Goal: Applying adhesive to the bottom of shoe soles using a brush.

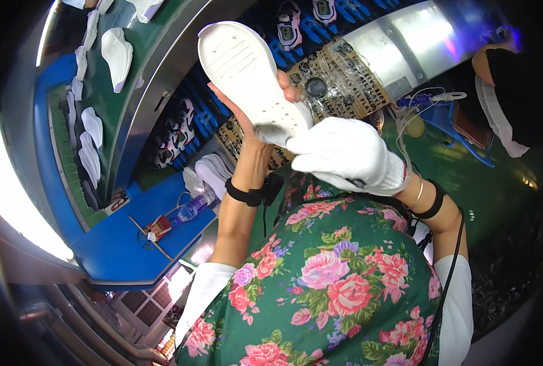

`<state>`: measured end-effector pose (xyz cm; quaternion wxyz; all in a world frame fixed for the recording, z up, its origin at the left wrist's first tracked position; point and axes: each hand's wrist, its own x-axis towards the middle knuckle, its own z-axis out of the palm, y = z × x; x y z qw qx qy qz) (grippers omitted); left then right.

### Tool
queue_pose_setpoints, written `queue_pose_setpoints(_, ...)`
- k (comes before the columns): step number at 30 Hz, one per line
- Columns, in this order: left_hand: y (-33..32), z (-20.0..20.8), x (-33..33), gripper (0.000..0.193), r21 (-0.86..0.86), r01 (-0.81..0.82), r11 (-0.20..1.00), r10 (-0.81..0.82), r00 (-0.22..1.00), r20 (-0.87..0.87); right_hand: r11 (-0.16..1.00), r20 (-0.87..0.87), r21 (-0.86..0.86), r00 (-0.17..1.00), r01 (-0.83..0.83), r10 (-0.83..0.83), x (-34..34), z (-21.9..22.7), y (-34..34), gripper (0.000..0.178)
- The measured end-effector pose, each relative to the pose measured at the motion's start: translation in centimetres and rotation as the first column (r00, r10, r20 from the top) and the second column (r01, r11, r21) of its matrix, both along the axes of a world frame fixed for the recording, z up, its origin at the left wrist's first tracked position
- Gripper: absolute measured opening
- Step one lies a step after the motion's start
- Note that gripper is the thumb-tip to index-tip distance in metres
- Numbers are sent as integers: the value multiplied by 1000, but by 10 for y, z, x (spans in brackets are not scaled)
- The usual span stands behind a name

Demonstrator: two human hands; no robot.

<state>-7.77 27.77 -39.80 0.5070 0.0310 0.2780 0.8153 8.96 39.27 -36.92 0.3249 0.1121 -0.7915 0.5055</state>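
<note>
My bare left hand (240, 116) is wrapped round a white shoe sole (238, 64), with its fingertips showing at the right edge. The sole is raised in front of me, its toe end up and away. Grooved lines cross its wide part and small holes dot the narrower end. My right hand (351, 155), in a white knitted glove, is at that narrower end with its fingers pinched together. A dark grey, motion-smeared thing (271, 133) shows on the sole just beyond the gloved fingertips; its kind cannot be made out.
Taped cardboard (351, 79) covers a ledge behind the sole, beside a shiny metal casing (406, 43). White soles (116, 55) lie along a green belt at left. A blue table (119, 250) holds a bottle (192, 209). Shoes (290, 27) hang on blue racks beyond.
</note>
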Motion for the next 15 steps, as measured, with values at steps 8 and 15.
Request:
queue_pose_setpoints(8, 3, 7, -10, 101, -157, 152, 976, -176, 973, -151, 993, 43, 117, 999, 12, -17, 9, -9, 2, 28)
queue_pose_setpoints(15, -12, -18, -35, 114, 58, 455, 889, -454, 891, -33, 977, 76, -193, 991, -93, 109, 1, 4, 5, 19)
